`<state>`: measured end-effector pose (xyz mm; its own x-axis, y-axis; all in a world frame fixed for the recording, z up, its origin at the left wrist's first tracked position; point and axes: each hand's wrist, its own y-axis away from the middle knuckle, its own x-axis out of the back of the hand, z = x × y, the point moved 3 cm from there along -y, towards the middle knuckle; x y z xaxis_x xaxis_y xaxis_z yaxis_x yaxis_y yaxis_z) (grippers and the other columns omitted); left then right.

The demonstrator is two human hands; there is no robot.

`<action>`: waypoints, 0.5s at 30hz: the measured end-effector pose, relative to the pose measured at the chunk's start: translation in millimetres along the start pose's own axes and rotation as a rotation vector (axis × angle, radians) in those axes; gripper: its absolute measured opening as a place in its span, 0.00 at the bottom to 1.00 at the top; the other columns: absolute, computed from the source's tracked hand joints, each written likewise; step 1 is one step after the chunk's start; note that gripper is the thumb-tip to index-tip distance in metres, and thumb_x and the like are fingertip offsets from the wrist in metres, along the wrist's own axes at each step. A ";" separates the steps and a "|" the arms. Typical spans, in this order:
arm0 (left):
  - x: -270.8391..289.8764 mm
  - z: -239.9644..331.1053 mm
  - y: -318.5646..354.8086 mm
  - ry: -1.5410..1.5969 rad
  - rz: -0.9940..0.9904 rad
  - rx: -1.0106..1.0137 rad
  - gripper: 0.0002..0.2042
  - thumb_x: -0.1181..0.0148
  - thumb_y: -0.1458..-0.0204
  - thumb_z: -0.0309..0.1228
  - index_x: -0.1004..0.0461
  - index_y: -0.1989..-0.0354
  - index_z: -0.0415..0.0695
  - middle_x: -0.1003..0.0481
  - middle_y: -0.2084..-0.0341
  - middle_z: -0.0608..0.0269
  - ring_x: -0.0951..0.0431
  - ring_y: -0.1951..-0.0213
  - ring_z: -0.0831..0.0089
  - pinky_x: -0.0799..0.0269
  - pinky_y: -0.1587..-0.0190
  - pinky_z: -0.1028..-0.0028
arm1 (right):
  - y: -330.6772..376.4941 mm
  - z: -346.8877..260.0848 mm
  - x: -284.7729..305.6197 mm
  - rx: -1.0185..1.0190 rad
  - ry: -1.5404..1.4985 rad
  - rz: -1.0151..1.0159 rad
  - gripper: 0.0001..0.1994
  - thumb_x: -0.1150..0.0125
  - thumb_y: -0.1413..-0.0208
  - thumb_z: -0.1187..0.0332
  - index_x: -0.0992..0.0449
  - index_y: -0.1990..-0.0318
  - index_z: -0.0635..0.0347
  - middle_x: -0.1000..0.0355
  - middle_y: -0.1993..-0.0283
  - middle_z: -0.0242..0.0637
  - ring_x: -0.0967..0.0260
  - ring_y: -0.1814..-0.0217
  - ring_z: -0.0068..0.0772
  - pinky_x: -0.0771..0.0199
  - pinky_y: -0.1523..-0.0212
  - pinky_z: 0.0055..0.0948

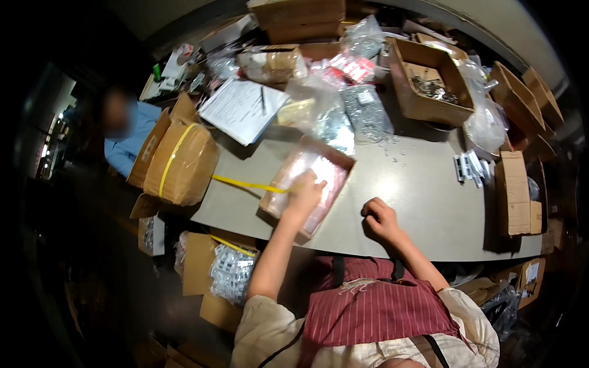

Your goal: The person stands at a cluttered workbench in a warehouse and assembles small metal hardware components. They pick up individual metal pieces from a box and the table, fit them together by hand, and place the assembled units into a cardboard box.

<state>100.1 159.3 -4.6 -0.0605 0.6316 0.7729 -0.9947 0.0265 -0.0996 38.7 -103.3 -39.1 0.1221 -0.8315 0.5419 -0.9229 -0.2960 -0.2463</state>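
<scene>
On the table (429, 202), mid-frame, an open box (339, 164) faced up, long axis from lower left to upper right. It seemed light, stiff, best held by its long walls. The right hand (381, 218) was curled, seemingly empty; the left hand (307, 191) half-bent over the box, its grip on the yellow strap (242, 183) unclear.

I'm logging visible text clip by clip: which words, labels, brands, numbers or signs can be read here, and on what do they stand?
None can be read clearly.
White papers: written lines, too small to read.
White label on the bag of small parts: too small.
Red-and-white packaging: too blurred.
</scene>
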 end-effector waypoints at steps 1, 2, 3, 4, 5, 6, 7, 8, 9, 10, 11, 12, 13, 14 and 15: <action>-6.8 -6.6 -9.7 -0.170 0.012 0.009 0.16 0.38 0.44 0.38 0.25 0.58 0.35 0.22 0.65 0.39 0.21 0.59 0.44 0.27 0.54 0.52 | 0.7 4.2 -1.6 0.006 -0.008 -0.020 0.06 0.44 0.53 0.73 0.25 0.67 0.57 0.27 0.63 0.40 0.26 0.65 0.46 0.25 0.64 0.38; -2.7 -5.9 -15.2 -0.213 -0.040 -0.020 0.19 0.38 0.45 0.41 0.26 0.62 0.33 0.22 0.66 0.37 0.22 0.60 0.41 0.27 0.55 0.51 | 1.3 7.7 -2.3 0.007 -0.014 -0.028 0.06 0.44 0.53 0.72 0.25 0.66 0.57 0.27 0.62 0.39 0.26 0.64 0.46 0.25 0.63 0.38; -0.4 -11.3 -18.1 -0.202 -0.076 0.015 0.19 0.37 0.46 0.42 0.26 0.62 0.34 0.22 0.67 0.37 0.22 0.60 0.41 0.27 0.55 0.50 | 0.7 10.3 -4.2 0.016 -0.024 -0.044 0.06 0.43 0.52 0.72 0.24 0.66 0.56 0.27 0.62 0.39 0.26 0.63 0.47 0.24 0.63 0.38; 0.2 -19.3 -21.8 -0.194 -0.111 0.047 0.19 0.37 0.46 0.42 0.27 0.63 0.34 0.22 0.67 0.38 0.22 0.61 0.40 0.27 0.55 0.50 | 0.3 13.5 -6.1 0.023 -0.033 -0.063 0.06 0.43 0.52 0.71 0.24 0.65 0.56 0.28 0.61 0.39 0.26 0.62 0.47 0.24 0.62 0.38; -0.5 -26.5 -24.4 -0.187 -0.142 0.084 0.19 0.37 0.47 0.42 0.27 0.63 0.35 0.22 0.68 0.38 0.22 0.61 0.40 0.27 0.56 0.49 | -1.1 16.4 -7.5 0.035 -0.042 -0.086 0.07 0.44 0.52 0.71 0.24 0.65 0.56 0.28 0.61 0.39 0.26 0.61 0.47 0.24 0.61 0.39; -3.6 -26.3 -27.3 -0.185 -0.109 0.056 0.17 0.37 0.47 0.41 0.27 0.65 0.36 0.22 0.69 0.40 0.22 0.63 0.42 0.27 0.58 0.51 | 1.0 21.7 -6.5 0.026 -0.066 -0.098 0.07 0.44 0.51 0.70 0.23 0.63 0.55 0.28 0.62 0.41 0.27 0.62 0.49 0.24 0.61 0.39; -4.0 -25.5 -25.3 -0.182 -0.074 0.032 0.15 0.37 0.47 0.39 0.26 0.66 0.37 0.22 0.71 0.42 0.21 0.65 0.43 0.28 0.60 0.53 | 1.5 27.4 -5.8 0.044 -0.069 -0.117 0.07 0.43 0.50 0.71 0.23 0.63 0.57 0.27 0.62 0.39 0.26 0.62 0.44 0.24 0.61 0.36; -4.0 -25.0 -21.6 -0.180 -0.035 0.012 0.14 0.37 0.47 0.38 0.26 0.68 0.37 0.23 0.73 0.44 0.21 0.66 0.45 0.28 0.62 0.54 | 1.2 32.9 -4.6 0.064 -0.072 -0.138 0.07 0.43 0.49 0.73 0.23 0.63 0.59 0.27 0.62 0.38 0.26 0.62 0.39 0.24 0.61 0.33; -2.6 -14.1 -19.3 -0.120 -0.008 0.012 0.13 0.38 0.46 0.38 0.25 0.68 0.38 0.22 0.74 0.44 0.21 0.67 0.45 0.28 0.63 0.55 | 0.7 38.9 -2.8 0.078 -0.075 -0.153 0.06 0.43 0.48 0.74 0.23 0.63 0.61 0.26 0.62 0.36 0.25 0.62 0.34 0.24 0.61 0.30; 5.1 2.0 -9.7 -0.062 0.025 0.024 0.13 0.38 0.46 0.37 0.25 0.68 0.38 0.22 0.74 0.45 0.22 0.68 0.46 0.28 0.63 0.56 | -4.5 32.4 1.2 -0.022 -0.174 -0.179 0.07 0.42 0.46 0.73 0.23 0.60 0.61 0.25 0.61 0.36 0.25 0.60 0.33 0.24 0.59 0.30; 11.4 18.3 0.1 -0.003 0.059 0.035 0.12 0.38 0.46 0.37 0.25 0.68 0.38 0.22 0.74 0.45 0.22 0.69 0.46 0.28 0.64 0.57 | -10.2 26.1 5.7 -0.122 -0.273 -0.206 0.09 0.40 0.44 0.71 0.23 0.57 0.61 0.24 0.59 0.36 0.25 0.57 0.32 0.24 0.57 0.30; 15.6 34.5 11.3 0.118 0.149 -0.028 0.12 0.38 0.44 0.36 0.26 0.68 0.39 0.23 0.76 0.50 0.21 0.72 0.54 0.28 0.67 0.61 | -16.0 13.0 10.4 -0.223 -0.377 -0.234 0.11 0.38 0.42 0.69 0.24 0.54 0.62 0.24 0.58 0.35 0.25 0.55 0.32 0.24 0.55 0.30; 15.1 51.0 20.8 0.171 0.167 -0.013 0.12 0.38 0.43 0.36 0.26 0.67 0.39 0.23 0.77 0.51 0.22 0.73 0.58 0.28 0.67 0.62 | -23.7 -2.2 17.0 -0.154 -0.416 -0.200 0.13 0.37 0.41 0.67 0.25 0.52 0.62 0.23 0.57 0.35 0.25 0.54 0.31 0.24 0.54 0.30; 13.3 69.1 29.5 0.228 0.181 0.000 0.11 0.39 0.42 0.36 0.26 0.67 0.38 0.23 0.77 0.53 0.22 0.73 0.61 0.29 0.68 0.64 | -32.1 -18.1 24.3 -0.089 -0.452 -0.162 0.16 0.35 0.41 0.66 0.26 0.49 0.63 0.23 0.57 0.35 0.25 0.53 0.31 0.24 0.52 0.31; 9.9 85.0 37.1 0.284 0.195 0.011 0.11 0.39 0.42 0.35 0.26 0.67 0.38 0.23 0.77 0.54 0.22 0.73 0.64 0.29 0.68 0.65 | -38.1 -28.1 29.4 -0.050 -0.477 -0.111 0.17 0.34 0.41 0.65 0.26 0.49 0.63 0.23 0.57 0.35 0.25 0.52 0.30 0.25 0.51 0.31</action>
<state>55.6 100.7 52.6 -0.2252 0.8147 0.5343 -0.9677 -0.1230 -0.2203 67.2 -103.2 8.7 0.3633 -0.9224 0.1314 -0.9100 -0.3816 -0.1623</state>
